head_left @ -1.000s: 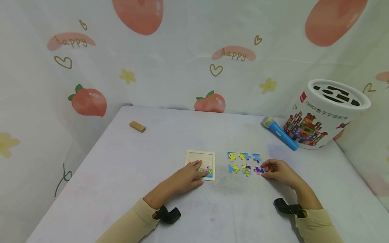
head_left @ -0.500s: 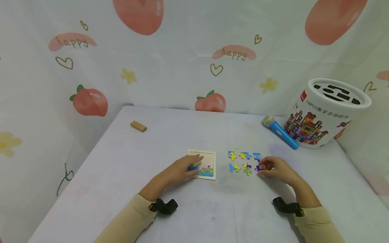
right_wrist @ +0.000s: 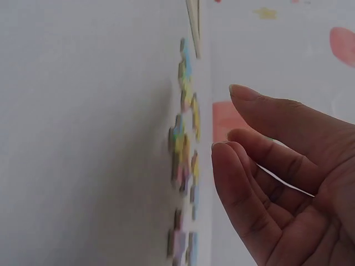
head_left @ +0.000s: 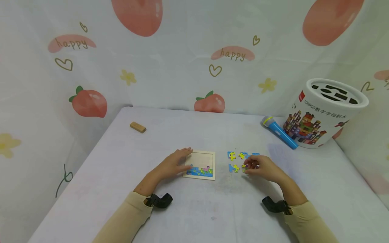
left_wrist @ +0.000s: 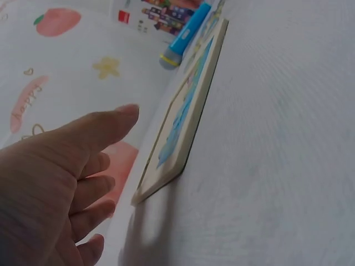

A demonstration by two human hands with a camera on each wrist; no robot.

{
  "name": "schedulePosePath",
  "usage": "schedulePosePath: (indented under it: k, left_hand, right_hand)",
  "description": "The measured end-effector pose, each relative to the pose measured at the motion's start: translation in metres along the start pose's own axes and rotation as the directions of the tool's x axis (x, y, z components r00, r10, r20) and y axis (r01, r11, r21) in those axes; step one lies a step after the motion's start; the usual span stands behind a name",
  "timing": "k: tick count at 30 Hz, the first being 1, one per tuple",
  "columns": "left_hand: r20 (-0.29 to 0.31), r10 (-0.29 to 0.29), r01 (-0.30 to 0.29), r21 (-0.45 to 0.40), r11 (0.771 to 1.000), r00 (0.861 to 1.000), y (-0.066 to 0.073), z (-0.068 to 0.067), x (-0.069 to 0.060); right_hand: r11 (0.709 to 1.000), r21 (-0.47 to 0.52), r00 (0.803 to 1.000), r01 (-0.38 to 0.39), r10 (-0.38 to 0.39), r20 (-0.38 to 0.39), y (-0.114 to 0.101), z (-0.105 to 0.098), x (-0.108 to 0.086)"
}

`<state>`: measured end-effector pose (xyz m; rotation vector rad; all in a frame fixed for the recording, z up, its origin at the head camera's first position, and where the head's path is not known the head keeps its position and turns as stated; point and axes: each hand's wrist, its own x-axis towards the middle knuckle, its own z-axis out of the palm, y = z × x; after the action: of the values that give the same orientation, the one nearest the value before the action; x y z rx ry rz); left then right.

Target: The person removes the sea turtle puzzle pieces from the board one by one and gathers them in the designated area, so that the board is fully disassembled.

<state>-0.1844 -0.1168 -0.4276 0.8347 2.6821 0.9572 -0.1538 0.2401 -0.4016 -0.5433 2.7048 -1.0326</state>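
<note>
A square wooden puzzle tray (head_left: 199, 178) lies on the table, its lower part filled with blue, green and pink pieces. My left hand (head_left: 170, 165) hovers at the tray's left side, fingers spread, holding nothing; the left wrist view shows the thumb (left_wrist: 113, 124) apart from the tray. Loose jigsaw pieces lie in two rows to the right, among them a yellow-and-blue piece (head_left: 234, 168) and a purple piece (right_wrist: 177, 241). Above them is my right hand (head_left: 261, 168), fingers bent, with a gap between thumb and forefinger and nothing held. It hides some pieces in the head view.
A blue toy microphone (head_left: 280, 132) lies at the back right against a big white bucket (head_left: 322, 118) with a printed building-block picture. At the back left rests a small wooden block (head_left: 138, 127). Behind the table hangs a peach-patterned cloth (head_left: 170, 67).
My left hand has drawn back left and up off the tray, uncovering its filled lower part. My right hand has moved left from the purple piece to over the middle pieces.
</note>
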Motion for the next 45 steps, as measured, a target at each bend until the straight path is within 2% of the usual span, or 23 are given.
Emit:
schedulePosePath:
  k: [5, 13, 20, 24, 32, 37, 45]
  left_hand:
    - [0.014, -0.004, 0.005, -0.019, 1.0, 1.0, -0.006, 0.002, 0.0]
    - [0.094, -0.086, 0.09, -0.047, 0.995, 0.992, -0.009, 0.002, -0.003]
    - [0.126, -0.091, 0.094, -0.02, 0.995, 0.988, -0.01, -0.001, -0.004]
    - [0.13, -0.088, 0.091, -0.014, 0.996, 0.988, -0.01, -0.003, -0.004]
    - [0.144, -0.073, 0.078, -0.03, 0.997, 0.987, -0.01, -0.004, -0.004]
    - [0.14, -0.064, 0.07, -0.039, 0.997, 0.988, -0.009, -0.004, -0.005]
    - [0.141, -0.054, 0.061, -0.045, 0.997, 0.989, -0.008, -0.006, -0.006]
  right_hand:
    - [0.998, 0.017, 0.998, 0.064, -0.064, 0.001, -0.012, 0.009, 0.013]
    - [0.995, 0.043, 0.994, 0.09, -0.093, 0.054, -0.039, 0.024, 0.033]
    - [0.989, 0.06, 0.985, 0.137, -0.142, 0.096, -0.06, 0.036, 0.053]
    - [0.988, 0.073, 0.982, 0.136, -0.144, 0.122, -0.069, 0.042, 0.064]
    - [0.983, 0.087, 0.966, 0.163, -0.177, 0.186, -0.079, 0.056, 0.084]
    - [0.986, 0.079, 0.963, 0.148, -0.162, 0.215, -0.087, 0.063, 0.096]
    - [0.993, 0.099, 0.963, 0.059, -0.083, 0.256, -0.094, 0.078, 0.107]
